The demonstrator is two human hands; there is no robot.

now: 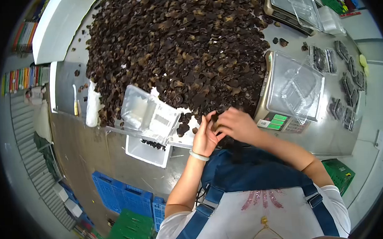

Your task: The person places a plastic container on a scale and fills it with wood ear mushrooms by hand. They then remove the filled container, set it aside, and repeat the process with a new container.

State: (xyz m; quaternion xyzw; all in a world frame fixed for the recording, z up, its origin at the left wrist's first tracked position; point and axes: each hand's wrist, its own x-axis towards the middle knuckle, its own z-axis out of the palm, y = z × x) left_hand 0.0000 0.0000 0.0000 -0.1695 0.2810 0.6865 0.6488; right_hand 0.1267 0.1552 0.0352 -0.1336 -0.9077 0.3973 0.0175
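A large heap of dark brown, frilly wood ear mushrooms (175, 47) covers the middle of the table. At its near edge my left hand (206, 139), with a pale bangle at the wrist, is turned palm inward, its fingers bent. Close against it, my right hand (236, 125) has its fingers curled down and slightly blurred. The fingertips meet over dark mushroom pieces, and whatever they pinch is hidden. Left of my hands, a clear plastic tub (135, 107) lies tilted beside a clear labelled container (162, 120). A few loose mushrooms (183, 127) rest on a white surface.
A scale (263, 103) with clear clamshell boxes (301, 89) stands at right, another scale (289, 6) behind it. Filled packs (348, 91) lie farther right. A knife (75, 101) is at left. Below the table edge are a white bin (148, 157) and a blue pallet (122, 193).
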